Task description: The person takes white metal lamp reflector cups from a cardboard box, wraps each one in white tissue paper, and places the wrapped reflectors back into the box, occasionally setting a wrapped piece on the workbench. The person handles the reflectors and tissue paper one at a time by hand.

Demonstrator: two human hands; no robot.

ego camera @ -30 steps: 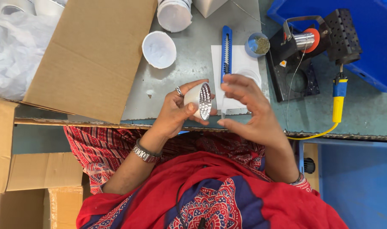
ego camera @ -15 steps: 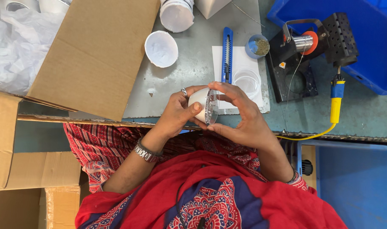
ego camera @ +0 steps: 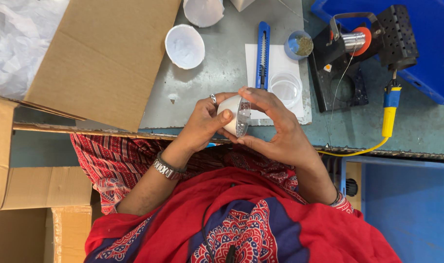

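Right hand [ego camera: 275, 129] closer — on white cup [ego camera: 230, 113]

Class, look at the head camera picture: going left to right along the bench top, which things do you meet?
Cardboard flap → white bowl → blue utility knife → small blue cup → black soldering stand → blue bin.

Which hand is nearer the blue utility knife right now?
Right. The right hand has its fingertips just below the blue utility knife, over its near end; the left hand sits further left, gripping the white cup.
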